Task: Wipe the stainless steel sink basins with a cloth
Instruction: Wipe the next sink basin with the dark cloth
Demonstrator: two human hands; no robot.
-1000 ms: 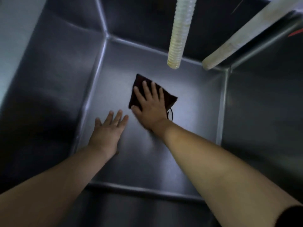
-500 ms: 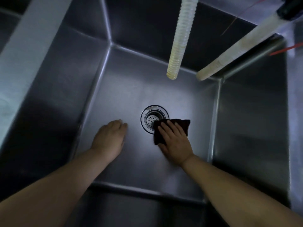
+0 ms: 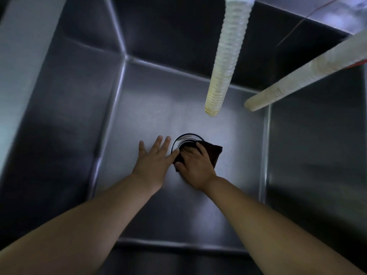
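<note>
I look down into a deep stainless steel sink basin (image 3: 151,108). A dark brown cloth (image 3: 213,152) lies on the basin floor, over the right half of the round drain (image 3: 184,138). My right hand (image 3: 195,164) presses flat on the cloth, fingers stretched toward the drain. My left hand (image 3: 154,157) rests flat on the bare floor just left of the drain, fingers spread, its thumb side touching the right hand.
A ribbed whitish hose (image 3: 226,62) hangs down over the basin's back middle. A second pale tube (image 3: 305,74) slants in from the upper right. Steel walls (image 3: 65,108) rise steeply on all sides; a flat rim (image 3: 21,56) runs along the left.
My right hand slid the cloth left onto the drain, covering part of it. My left hand moved right, beside the drain, and its fingers spread. The camera view shifted.
</note>
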